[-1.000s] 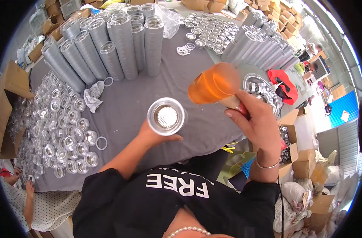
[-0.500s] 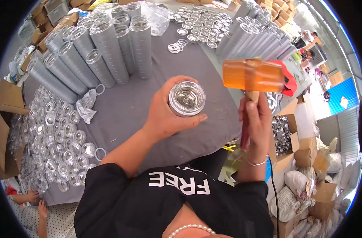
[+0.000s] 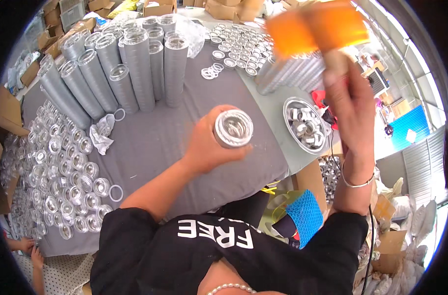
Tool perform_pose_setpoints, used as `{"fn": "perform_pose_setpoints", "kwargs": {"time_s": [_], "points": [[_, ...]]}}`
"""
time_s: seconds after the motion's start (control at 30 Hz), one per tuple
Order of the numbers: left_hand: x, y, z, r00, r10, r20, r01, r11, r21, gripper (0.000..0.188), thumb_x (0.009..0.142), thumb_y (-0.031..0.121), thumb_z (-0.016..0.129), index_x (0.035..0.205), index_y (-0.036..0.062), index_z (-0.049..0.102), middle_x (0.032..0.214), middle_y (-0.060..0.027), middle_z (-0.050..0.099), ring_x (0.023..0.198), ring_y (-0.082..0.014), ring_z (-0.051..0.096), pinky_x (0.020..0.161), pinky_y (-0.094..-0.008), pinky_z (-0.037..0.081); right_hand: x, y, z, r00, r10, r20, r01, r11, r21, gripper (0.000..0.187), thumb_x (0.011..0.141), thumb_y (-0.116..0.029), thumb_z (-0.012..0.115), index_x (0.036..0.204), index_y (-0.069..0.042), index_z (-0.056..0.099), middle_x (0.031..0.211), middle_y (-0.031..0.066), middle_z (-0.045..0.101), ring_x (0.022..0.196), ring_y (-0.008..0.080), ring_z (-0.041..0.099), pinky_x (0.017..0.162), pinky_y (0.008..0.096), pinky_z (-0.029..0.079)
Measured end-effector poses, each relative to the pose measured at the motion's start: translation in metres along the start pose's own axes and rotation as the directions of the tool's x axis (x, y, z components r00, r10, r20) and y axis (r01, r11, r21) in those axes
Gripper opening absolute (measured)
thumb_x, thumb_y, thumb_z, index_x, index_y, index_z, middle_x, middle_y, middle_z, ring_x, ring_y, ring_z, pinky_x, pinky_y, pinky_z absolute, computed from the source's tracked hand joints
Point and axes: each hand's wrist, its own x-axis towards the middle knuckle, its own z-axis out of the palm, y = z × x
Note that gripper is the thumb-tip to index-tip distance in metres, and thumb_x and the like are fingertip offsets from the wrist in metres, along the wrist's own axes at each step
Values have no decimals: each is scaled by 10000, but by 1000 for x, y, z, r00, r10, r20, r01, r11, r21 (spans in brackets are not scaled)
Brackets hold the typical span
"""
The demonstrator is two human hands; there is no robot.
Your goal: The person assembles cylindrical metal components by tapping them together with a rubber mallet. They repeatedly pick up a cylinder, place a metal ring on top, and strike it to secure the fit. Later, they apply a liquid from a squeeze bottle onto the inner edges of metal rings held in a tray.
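My left hand [image 3: 206, 145] is wrapped round a short round container part [image 3: 233, 129] with a clear rim and a shiny metal inside, held upright over the grey cloth [image 3: 184, 189]. Its insides are blurred now; the earlier frame shows a perforated metal bottom. High at the right, my right hand [image 3: 349, 103] grips the handle of a mallet [image 3: 317, 29]. The mallet has a translucent orange head, smeared by motion, well apart from the round part.
Tall grey stacks [image 3: 140, 73] stand at the far left, near many clear round lids [image 3: 61, 172]. Small metal-centred discs [image 3: 238, 51] cover the back. An oval metal tray [image 3: 289, 115] holds metal rings at the right. Another person's hands [image 3: 31, 250] show at lower left.
My right hand has raised the mallet up and to the right, uncovering the oval tray. My left hand keeps hold of the round part. The view has shifted a little.
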Motion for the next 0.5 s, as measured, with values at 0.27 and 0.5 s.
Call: {"fn": "perform_pose_setpoints", "kwargs": {"time_s": [0.27, 0.5], "points": [[10, -3, -9, 999, -43, 15, 44, 998, -38, 668, 645, 220, 902, 1204, 20, 596, 1053, -95, 712, 975, -160, 682, 868, -326, 535, -19, -15, -3, 989, 83, 124, -84, 996, 3, 491, 902, -261, 738, 1289, -14, 564, 798, 202, 638, 666, 338, 648, 602, 385, 502], [11, -7, -10, 998, -21, -57, 20, 1000, -21, 664, 644, 212, 894, 1195, 8, 583, 1033, -89, 706, 966, -158, 673, 884, -325, 529, -72, 4, -8, 940, 110, 323, -32, 971, -238, 403, 910, -235, 725, 1171, 22, 557, 892, 97, 700, 685, 108, 650, 581, 304, 500]]}}
